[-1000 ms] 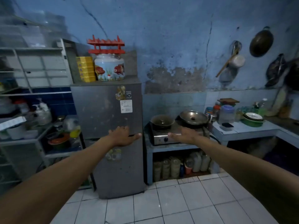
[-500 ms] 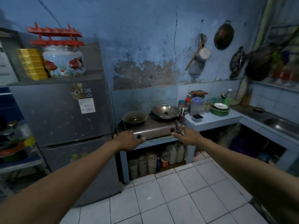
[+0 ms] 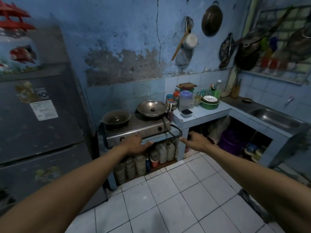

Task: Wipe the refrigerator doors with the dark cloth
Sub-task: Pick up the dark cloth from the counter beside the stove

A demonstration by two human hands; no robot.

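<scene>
While both arms reach forward at waist height, neither hand carries anything.

Left hand [image 3: 136,145]: fingers straight and relaxed, palm down, empty; it hovers in front of the gas stove [image 3: 136,130], apparently not touching it.

Right hand [image 3: 196,141]: fingers loosely spread, forefinger extended toward the stove's hose [image 3: 175,130], holding nothing.

Refrigerator [image 3: 38,125]: stands at the left edge of view, upper and lower doors shut, stickers and a label on the upper door; well apart from both hands.

Dark cloth: not identifiable anywhere in view; location cannot be told.

Head direction: turned toward the tiled counter [image 3: 202,115] and sink [image 3: 273,117], away from the refrigerator, which reads as a search for the cloth.

Task stage, as judged: wiping not begun; the cloth must be found first.

Risk: a lidded wok [image 3: 116,117] and a pan [image 3: 152,108] sit on the stove near the left hand and could be knocked.
</scene>
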